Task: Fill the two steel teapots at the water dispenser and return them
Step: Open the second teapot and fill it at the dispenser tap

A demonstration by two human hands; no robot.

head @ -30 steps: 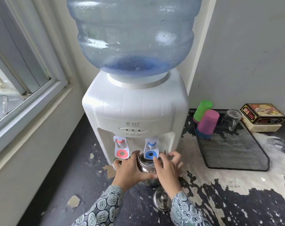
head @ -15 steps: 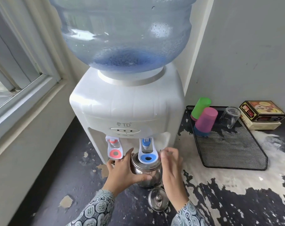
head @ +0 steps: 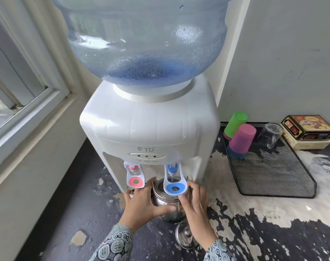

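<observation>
1. Your left hand (head: 141, 203) is wrapped around the steel teapot (head: 167, 202), with the thumb across its front and the fingers curled round its left side.
2. Your right hand (head: 195, 202) rests against the teapot's right side with the fingers loosely spread; whether they actually grip it, you cannot tell.
3. The teapot stands open-topped in the bay of the water dispenser (head: 149, 129), directly beneath the blue tap (head: 174, 182).
4. The red tap (head: 135, 177) hangs to the left of the teapot.
5. The teapot's lid (head: 184, 235) lies on the worn counter (head: 264, 232) just in front of the dispenser, partly under your right wrist.
6. Right of the dispenser sits a black mesh tray (head: 273, 178) holding a green cup (head: 235, 122), a pink cup (head: 243, 137) and a glass mug (head: 269, 134).
</observation>
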